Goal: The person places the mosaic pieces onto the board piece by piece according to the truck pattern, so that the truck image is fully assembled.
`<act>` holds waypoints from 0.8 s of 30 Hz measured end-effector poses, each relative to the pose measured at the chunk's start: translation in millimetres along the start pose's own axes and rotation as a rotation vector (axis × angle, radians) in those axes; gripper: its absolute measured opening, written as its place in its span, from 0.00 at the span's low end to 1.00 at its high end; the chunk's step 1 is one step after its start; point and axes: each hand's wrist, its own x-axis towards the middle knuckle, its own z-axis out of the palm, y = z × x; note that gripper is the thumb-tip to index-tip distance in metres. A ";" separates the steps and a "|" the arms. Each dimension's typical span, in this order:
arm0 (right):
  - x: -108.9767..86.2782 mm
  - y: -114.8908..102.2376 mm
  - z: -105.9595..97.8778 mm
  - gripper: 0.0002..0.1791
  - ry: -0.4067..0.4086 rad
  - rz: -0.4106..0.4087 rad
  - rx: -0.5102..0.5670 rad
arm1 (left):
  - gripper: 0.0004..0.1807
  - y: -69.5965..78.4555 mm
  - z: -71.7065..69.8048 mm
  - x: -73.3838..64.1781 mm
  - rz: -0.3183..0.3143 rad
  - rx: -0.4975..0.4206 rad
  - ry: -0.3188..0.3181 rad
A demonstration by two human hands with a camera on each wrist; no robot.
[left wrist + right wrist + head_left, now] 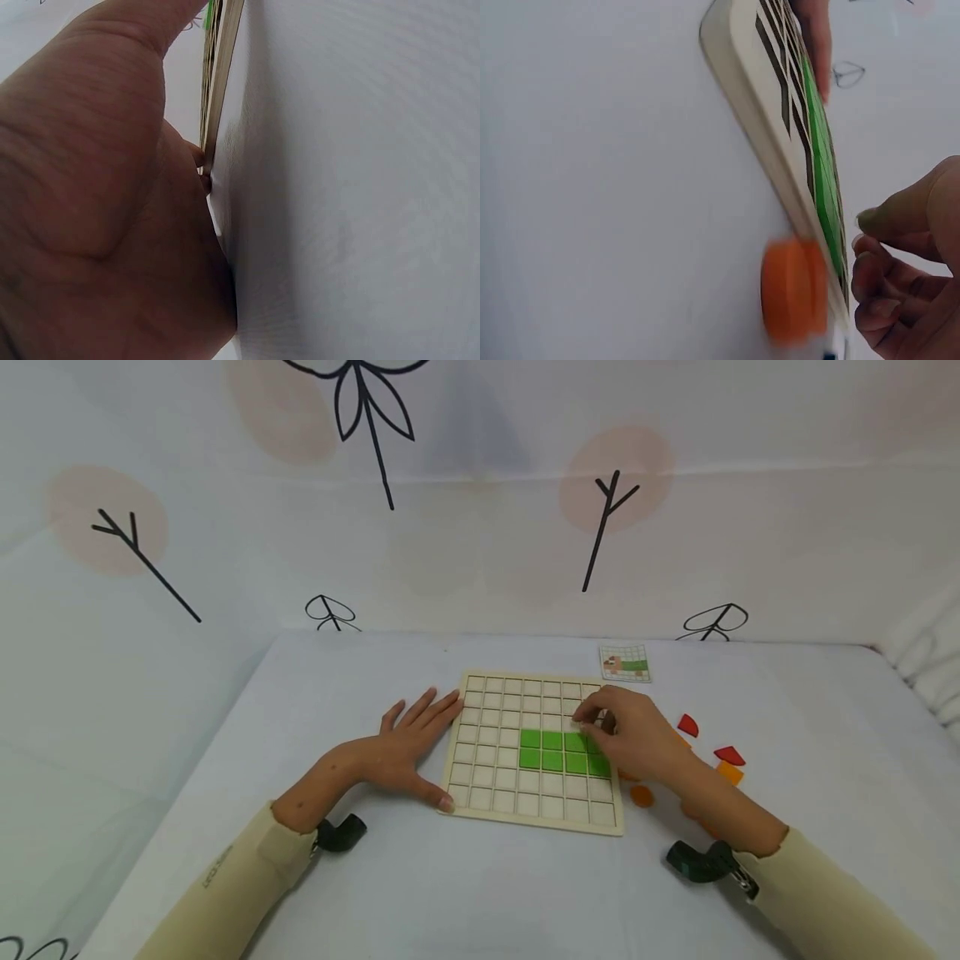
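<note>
Both hands are seen at a pale wooden grid board (pixel 536 824) in the head view, where it is laid on a white cloth (pixel 480 885). Its left edge is touched by the spread fingers of the left hand (pixel 401 756), and the thumb is placed at the lower left corner. Over the board's right side the right hand (pixel 637 731) is held with fingers bent and thumb and forefinger brought near each other; whether anything is pinched there cannot be told. Beneath and beside those fingertips, green square tiles (pixel 552 741) are set in two adjoining rows of cells, partly covered by the hand. Just beyond the upper right corner, a small picture card (pixel 625 663) printed with a green and brown figure is placed. To the right of the board, red quarter-circle pieces (pixel 687 725), an orange square (pixel 730 772) and an orange disc (pixel 641 796) are scattered, some pieces being hidden by the right forearm. In the left wrist view, the board's side is shown edge-on, with fingertips against it. In the right wrist view, the thumb is seen close to the curled fingers beside the green tiles, and a blurred orange piece (pixel 793 291) is shown near the board's edge.
</note>
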 end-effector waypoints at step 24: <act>-21.0 44.6 -43.1 0.11 -0.036 0.159 -0.165 | 0.75 -1.1 0.4 0.0 0.000 0.001 -0.002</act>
